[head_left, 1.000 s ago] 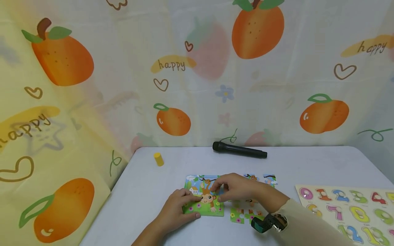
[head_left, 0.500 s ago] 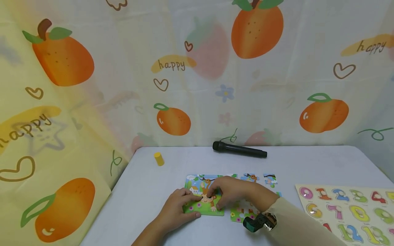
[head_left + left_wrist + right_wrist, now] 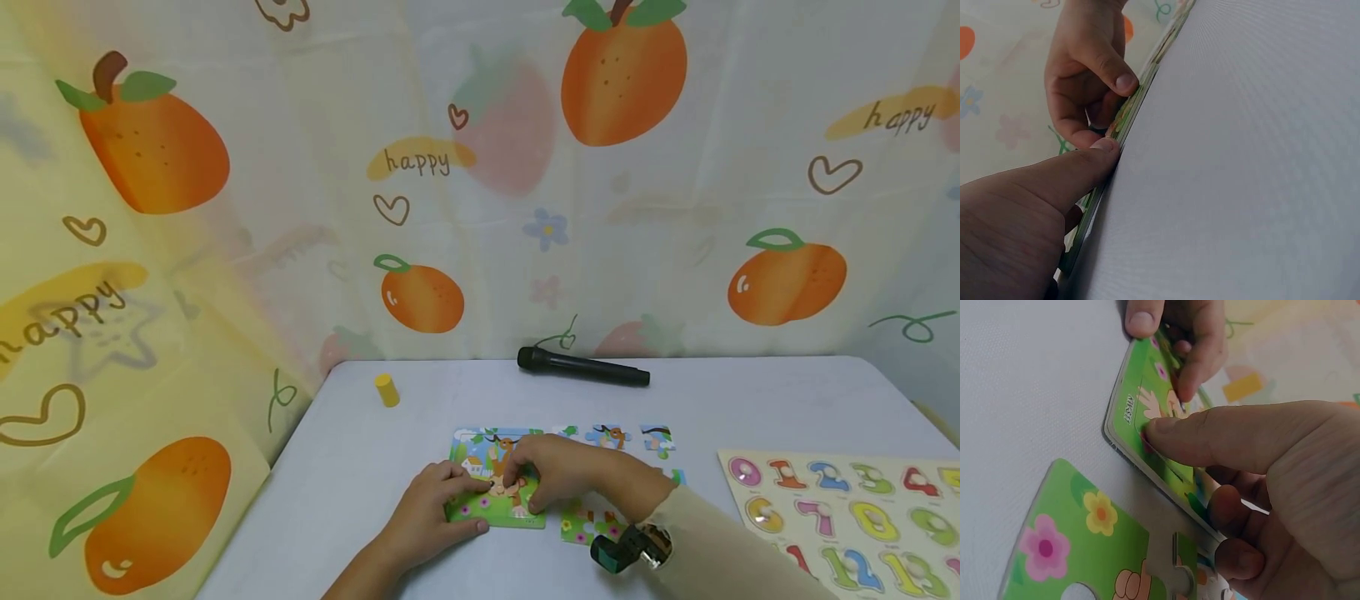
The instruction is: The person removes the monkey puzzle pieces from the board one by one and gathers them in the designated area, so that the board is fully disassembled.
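A jigsaw puzzle board (image 3: 531, 522) with a monkey picture lies flat on the table. My left hand (image 3: 435, 502) grips its near left side, with the thumb on the front edge and the index finger on the picture. My right hand (image 3: 566, 471) is over the board's right half. There its thumb and fingers pinch a puzzle piece (image 3: 1177, 465) at the lower right of the picture, partly hidden under the thumb. In the right wrist view that piece looks slightly tilted. Loose puzzle pieces (image 3: 657, 437) lie right of the board, some hidden by my right arm.
A board of number shapes (image 3: 802, 486) lies at the table's right. Toward the back are a black microphone (image 3: 585, 367) and a yellow cylinder (image 3: 387, 390). A fruit-print curtain (image 3: 480, 250) hangs behind the table. Near my right hand lies a green flowered puzzle piece (image 3: 1094, 544).
My right hand has shifted a little left and nearer, down onto the lower right of the picture. Over the last half second it has barely moved. My left hand stays in place.
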`<state>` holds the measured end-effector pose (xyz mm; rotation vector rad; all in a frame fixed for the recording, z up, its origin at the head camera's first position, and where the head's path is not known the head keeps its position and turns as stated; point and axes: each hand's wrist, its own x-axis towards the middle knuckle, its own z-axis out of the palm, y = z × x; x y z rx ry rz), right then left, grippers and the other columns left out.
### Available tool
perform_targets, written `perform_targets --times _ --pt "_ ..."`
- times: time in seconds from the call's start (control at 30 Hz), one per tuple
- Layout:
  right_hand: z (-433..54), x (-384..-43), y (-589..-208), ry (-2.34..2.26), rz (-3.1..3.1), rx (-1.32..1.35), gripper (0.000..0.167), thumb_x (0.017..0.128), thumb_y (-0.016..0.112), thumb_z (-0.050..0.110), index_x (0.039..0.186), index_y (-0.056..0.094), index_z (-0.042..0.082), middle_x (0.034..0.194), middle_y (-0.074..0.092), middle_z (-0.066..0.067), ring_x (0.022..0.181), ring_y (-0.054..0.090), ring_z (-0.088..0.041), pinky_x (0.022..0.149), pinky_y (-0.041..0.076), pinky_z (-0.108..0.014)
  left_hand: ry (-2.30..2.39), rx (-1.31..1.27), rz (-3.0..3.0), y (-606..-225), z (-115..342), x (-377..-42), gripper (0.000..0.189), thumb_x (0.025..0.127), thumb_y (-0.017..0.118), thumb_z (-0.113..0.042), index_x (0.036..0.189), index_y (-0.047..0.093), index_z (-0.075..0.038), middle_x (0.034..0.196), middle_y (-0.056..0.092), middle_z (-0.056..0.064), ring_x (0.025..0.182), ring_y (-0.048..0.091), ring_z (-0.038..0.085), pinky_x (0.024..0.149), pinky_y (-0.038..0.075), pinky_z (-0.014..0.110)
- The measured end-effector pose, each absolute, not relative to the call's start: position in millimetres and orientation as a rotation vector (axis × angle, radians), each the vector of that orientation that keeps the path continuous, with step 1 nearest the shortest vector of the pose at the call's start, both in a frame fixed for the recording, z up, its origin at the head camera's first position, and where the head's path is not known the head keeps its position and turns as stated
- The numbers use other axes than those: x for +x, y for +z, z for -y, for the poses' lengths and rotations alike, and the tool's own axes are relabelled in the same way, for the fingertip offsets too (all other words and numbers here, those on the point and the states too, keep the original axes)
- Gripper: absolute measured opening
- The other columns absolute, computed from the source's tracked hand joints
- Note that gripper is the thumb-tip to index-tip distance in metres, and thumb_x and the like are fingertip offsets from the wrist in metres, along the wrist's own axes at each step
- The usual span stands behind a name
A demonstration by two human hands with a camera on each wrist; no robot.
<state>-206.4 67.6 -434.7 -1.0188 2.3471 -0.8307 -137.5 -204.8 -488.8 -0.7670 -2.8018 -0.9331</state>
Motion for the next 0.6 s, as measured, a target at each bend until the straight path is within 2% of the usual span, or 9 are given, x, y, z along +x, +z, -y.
perform_targets --times 0.3,0.6 --pt "-68.2 -207.4 -436.7 -0.891 -2.273 -1.007 0.039 0.087 0.086 0.003 0.109 0.068 0.029 0.103 0.064 0.011 0.089 0.057 -0.01 0.078 0.048 -0.03 -0.922 -0.767 2.809 -489.3 205.4 -138.9 0.043 0.087 0.086 -0.052 0.126 0.078 -0.035 0.11 0.058 -0.019 0.097 0.047 0.007 0.086 0.044 0.034" --pt "-70.7 -207.0 -437.9 -0.977 -2.25 -1.011 0.033 0.092 0.078 0.002 0.109 0.067 0.027 0.1 0.066 0.009 0.083 0.061 -0.01 0.075 0.05 -0.03 -0.917 -0.768 2.813 -493.6 206.4 -140.8 0.045 0.087 0.086 -0.052 0.127 0.078 -0.035 0.11 0.058 -0.02 0.095 0.047 0.006 0.086 0.044 0.033"
